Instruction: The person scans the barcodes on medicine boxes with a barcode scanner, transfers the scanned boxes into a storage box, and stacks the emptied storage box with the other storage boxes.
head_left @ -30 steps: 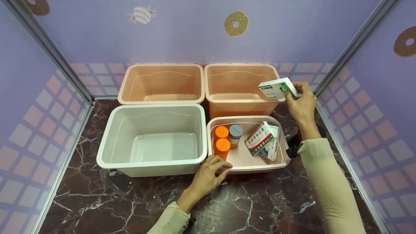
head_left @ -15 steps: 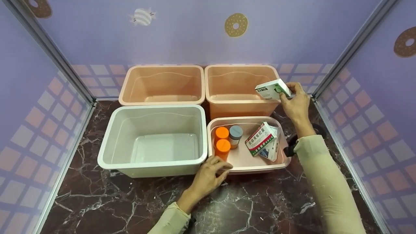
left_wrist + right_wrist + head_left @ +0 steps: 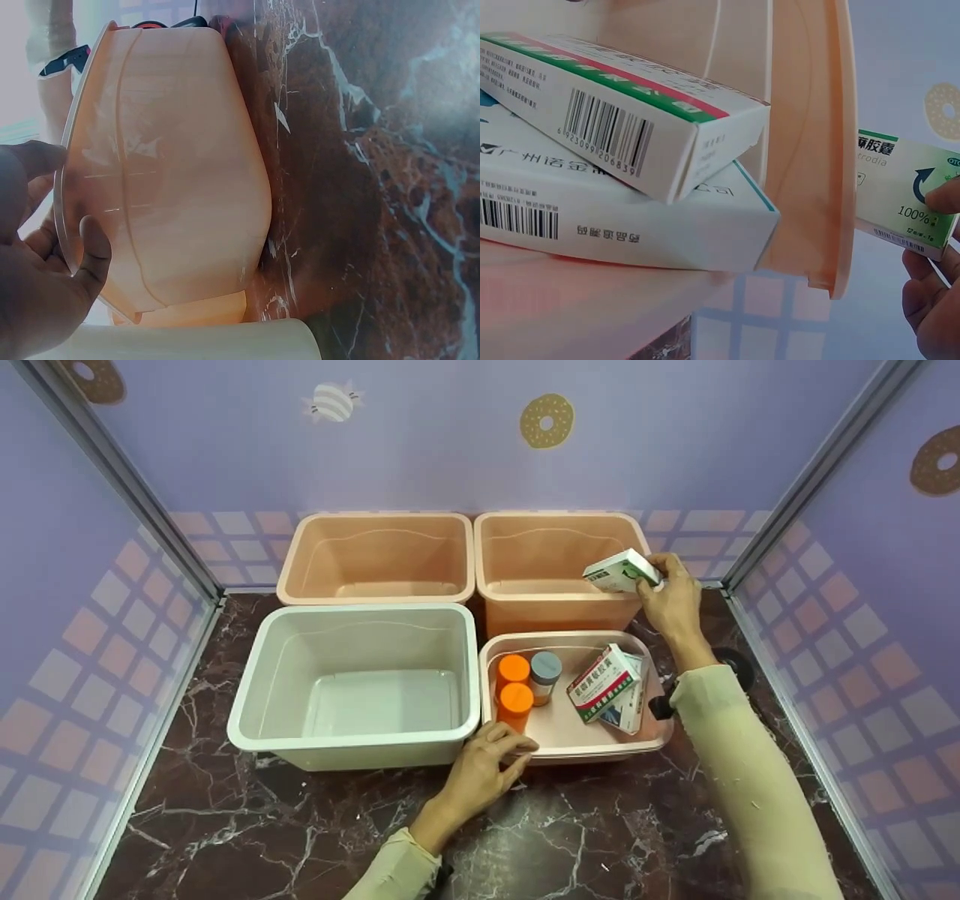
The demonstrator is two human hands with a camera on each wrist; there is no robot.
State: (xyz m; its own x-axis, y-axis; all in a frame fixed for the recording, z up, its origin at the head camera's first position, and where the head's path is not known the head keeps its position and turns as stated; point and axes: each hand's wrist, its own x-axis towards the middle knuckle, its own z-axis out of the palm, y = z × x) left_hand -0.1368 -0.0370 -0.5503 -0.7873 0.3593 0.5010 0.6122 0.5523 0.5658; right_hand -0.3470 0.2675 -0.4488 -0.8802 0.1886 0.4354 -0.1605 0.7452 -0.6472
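Observation:
My right hand [image 3: 673,598] pinches a white-and-green medicine box [image 3: 621,572] between thumb and fingers, over the front right rim of the back right orange bin [image 3: 555,615]. The right wrist view shows a dark curved arrow on the held box [image 3: 900,191]. My left hand [image 3: 480,769] grips the front left rim of the shallow pink bin [image 3: 592,751], thumb outside the wall [image 3: 187,165] and fingers over the edge. Inside that bin stand two orange-capped bottles [image 3: 515,701] and a grey-capped bottle [image 3: 546,667]. A red-and-green-striped medicine box [image 3: 602,684] lies across another white box [image 3: 630,709].
A deep white bin [image 3: 352,741] stands left of the pink one, close against it. Behind it is a second orange bin [image 3: 375,519]. Purple patterned walls [image 3: 427,442] enclose the dark marble-look tabletop [image 3: 247,825] at the back and sides.
My right hand has moved left and slightly down with the medicine box, from beside the back right orange bin to over its front right rim. The left hand keeps its place.

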